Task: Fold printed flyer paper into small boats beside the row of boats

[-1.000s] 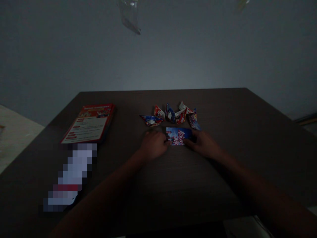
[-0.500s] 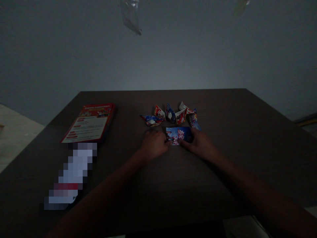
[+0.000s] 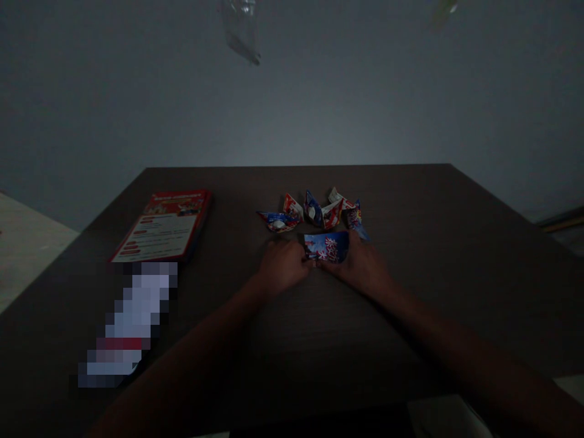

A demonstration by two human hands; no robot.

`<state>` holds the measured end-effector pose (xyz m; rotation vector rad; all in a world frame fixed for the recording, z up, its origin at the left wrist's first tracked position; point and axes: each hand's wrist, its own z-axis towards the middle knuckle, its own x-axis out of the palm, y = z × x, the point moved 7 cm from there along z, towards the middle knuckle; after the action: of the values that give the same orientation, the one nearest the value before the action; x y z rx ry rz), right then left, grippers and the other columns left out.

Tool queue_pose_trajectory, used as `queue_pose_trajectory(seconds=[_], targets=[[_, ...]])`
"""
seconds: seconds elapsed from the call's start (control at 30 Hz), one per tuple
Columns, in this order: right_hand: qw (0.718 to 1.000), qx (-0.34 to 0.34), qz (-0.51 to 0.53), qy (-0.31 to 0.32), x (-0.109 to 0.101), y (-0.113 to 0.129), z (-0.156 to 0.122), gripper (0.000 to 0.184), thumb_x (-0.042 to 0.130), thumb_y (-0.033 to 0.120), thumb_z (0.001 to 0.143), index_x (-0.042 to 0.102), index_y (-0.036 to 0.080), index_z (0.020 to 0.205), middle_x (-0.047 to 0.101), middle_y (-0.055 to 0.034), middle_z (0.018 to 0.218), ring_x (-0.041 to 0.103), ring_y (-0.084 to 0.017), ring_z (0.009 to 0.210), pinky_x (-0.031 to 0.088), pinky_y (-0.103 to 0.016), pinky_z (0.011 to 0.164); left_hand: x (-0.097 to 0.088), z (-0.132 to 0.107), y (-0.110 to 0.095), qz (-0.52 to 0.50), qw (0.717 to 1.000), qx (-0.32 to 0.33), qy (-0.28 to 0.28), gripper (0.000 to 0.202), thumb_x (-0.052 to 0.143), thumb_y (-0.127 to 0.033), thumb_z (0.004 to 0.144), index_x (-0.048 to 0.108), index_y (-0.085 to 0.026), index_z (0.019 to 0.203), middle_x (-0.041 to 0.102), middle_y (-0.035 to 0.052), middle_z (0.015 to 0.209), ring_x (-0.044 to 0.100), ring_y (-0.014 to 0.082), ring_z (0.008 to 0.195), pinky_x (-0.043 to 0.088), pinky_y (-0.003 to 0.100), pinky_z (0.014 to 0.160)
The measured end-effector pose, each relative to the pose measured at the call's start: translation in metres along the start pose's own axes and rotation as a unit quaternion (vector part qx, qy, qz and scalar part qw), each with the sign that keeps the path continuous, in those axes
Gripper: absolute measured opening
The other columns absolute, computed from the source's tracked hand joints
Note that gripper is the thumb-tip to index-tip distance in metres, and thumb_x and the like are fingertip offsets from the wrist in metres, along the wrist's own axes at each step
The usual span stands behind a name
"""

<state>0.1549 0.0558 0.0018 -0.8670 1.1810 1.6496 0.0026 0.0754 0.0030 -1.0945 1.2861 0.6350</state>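
Note:
The scene is dim. My left hand (image 3: 281, 267) and my right hand (image 3: 360, 267) both pinch a small blue printed paper (image 3: 326, 246) that rests on the dark wooden table (image 3: 319, 340). The left hand holds its left edge, the right hand its right and near side, with the paper curling upward. Just beyond the paper lie several folded paper pieces (image 3: 319, 213) in red, blue and white, in a loose row.
A red-bordered printed leaflet stack (image 3: 164, 225) lies at the left of the table. Nearer me on the left is a blurred-out oblong object (image 3: 130, 322). A plain wall rises behind the table. Something pale shows at the bottom edge (image 3: 438, 420).
My right hand has slid left and toward the left hand. The blue paper, flat before, now looks shorter and curled up between the two hands.

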Motion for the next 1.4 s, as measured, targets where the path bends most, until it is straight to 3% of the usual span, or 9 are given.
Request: queue_pose_trajectory(seconds=[0.27,0.73,1.1,1.4], targets=[[0.992,0.069,-0.009,0.107,0.004,-0.004,0.002,0.078,0.06,0.068,0.065,0.044,0.015,0.118,0.067,-0.0169,0.097,0.065,-0.034,0.085,0.046,-0.036,0.063,0.003,0.0,0.001,-0.001,1.0,-0.002,0.021,0.033,0.05,-0.044,0.082,0.07,-0.019,0.076,0.068,0.0083,0.077,0.063,0.023,0.075,0.043,0.035,0.073],[0.982,0.074,0.109,0.134,0.003,-0.023,0.003,0.075,0.071,0.048,0.067,0.042,0.017,0.128,0.066,-0.0139,0.105,0.065,-0.026,0.087,0.048,-0.032,0.067,0.001,0.0,0.0,-0.022,1.0,-0.006,0.02,0.031,0.051,-0.043,0.081,0.069,-0.019,0.07,0.067,0.0069,0.073,0.061,0.0219,0.07,0.041,0.034,0.068],[0.969,0.098,0.132,0.184,-0.005,-0.034,0.003,0.067,0.068,0.033,0.073,0.041,0.013,0.13,0.071,-0.0049,0.08,0.067,-0.02,0.072,0.045,-0.026,0.059,0.002,0.0,0.001,-0.026,0.999,-0.012,0.031,0.032,0.051,-0.043,0.081,0.07,-0.02,0.072,0.067,0.0074,0.071,0.061,0.0218,0.07,0.041,0.034,0.07],[0.968,0.089,0.122,0.2,-0.006,-0.038,0.004,0.061,0.069,0.029,0.073,0.045,0.013,0.126,0.072,-0.0045,0.08,0.066,-0.019,0.071,0.044,-0.025,0.06,0.003,0.0,0.006,-0.034,0.999,-0.002,0.03,0.032,0.051,-0.046,0.08,0.07,-0.021,0.073,0.068,0.0056,0.074,0.06,0.0201,0.069,0.04,0.032,0.068]])
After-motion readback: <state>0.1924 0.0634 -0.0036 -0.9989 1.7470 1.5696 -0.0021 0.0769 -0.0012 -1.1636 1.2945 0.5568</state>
